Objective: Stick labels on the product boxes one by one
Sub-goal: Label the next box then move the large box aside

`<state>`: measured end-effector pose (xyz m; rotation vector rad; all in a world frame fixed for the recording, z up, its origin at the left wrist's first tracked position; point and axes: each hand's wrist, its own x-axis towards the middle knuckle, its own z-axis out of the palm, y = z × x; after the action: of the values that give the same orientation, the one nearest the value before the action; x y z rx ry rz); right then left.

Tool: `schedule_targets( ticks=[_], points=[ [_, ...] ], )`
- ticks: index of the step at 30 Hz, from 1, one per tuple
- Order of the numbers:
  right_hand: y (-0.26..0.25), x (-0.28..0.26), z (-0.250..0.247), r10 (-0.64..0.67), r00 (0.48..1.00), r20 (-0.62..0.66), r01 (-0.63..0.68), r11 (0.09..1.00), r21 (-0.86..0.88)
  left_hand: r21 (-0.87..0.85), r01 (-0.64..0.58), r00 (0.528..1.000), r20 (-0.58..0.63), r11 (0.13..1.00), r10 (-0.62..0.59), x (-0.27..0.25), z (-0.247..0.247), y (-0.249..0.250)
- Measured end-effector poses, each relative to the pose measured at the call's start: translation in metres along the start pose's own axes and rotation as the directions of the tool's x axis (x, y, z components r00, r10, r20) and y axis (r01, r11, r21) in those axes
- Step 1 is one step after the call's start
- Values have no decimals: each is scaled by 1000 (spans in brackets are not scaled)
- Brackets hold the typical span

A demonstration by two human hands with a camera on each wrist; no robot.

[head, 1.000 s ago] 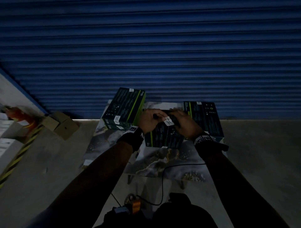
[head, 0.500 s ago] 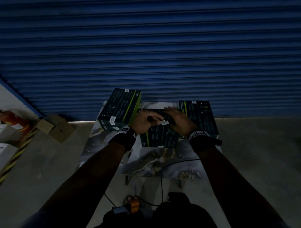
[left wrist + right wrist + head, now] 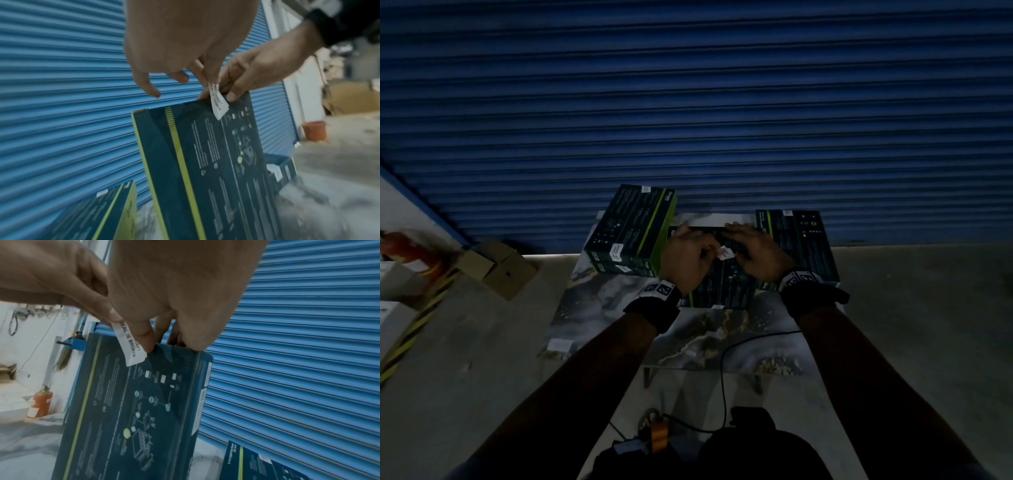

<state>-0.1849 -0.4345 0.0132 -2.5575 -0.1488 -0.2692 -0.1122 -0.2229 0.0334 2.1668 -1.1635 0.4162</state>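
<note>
A dark product box with a lime stripe [image 3: 722,287] [image 3: 205,162] [image 3: 133,418] sits mid-table under both hands. My left hand [image 3: 688,257] [image 3: 174,40] [image 3: 51,272] pinches a small white printed label [image 3: 725,253] [image 3: 218,102] [image 3: 131,347] by its top, and the label hangs against the box face near the far edge. My right hand [image 3: 753,253] [image 3: 257,69] [image 3: 185,288] grips that far edge, fingers curled over it. A stack of similar boxes [image 3: 630,229] [image 3: 102,211] stands on the left. Another box [image 3: 801,246] [image 3: 257,467] lies on the right.
The marble-patterned table [image 3: 619,308] stands against a blue roller shutter [image 3: 688,102]. A white slip [image 3: 560,344] lies at its front left corner and a black cable [image 3: 722,359] crosses the front edge. Brown cartons [image 3: 496,267] and a red extinguisher [image 3: 41,404] are on the floor to the left.
Both hands have stayed over the middle box. The label, still pinched in my left hand, has drawn slightly left and closer to the box's far edge. The head view has shifted a little.
</note>
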Motion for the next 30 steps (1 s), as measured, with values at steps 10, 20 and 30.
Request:
schedule_targets(
  ticks=[10, 20, 30],
  points=[
    [5, 15, -3, -36, 998, 52, 40, 997, -66, 174, -258, 962, -40, 950, 269, -9, -15, 28],
    [-5, 9, -9, 83, 996, 39, -85, 996, 41, -17, -108, 978, 178, 994, 110, -16, -26, -19],
    [-13, 3, -2, 108, 994, 19, -109, 993, 34, -57, -148, 892, 423, 987, 159, 33, -21, -26]
  ],
)
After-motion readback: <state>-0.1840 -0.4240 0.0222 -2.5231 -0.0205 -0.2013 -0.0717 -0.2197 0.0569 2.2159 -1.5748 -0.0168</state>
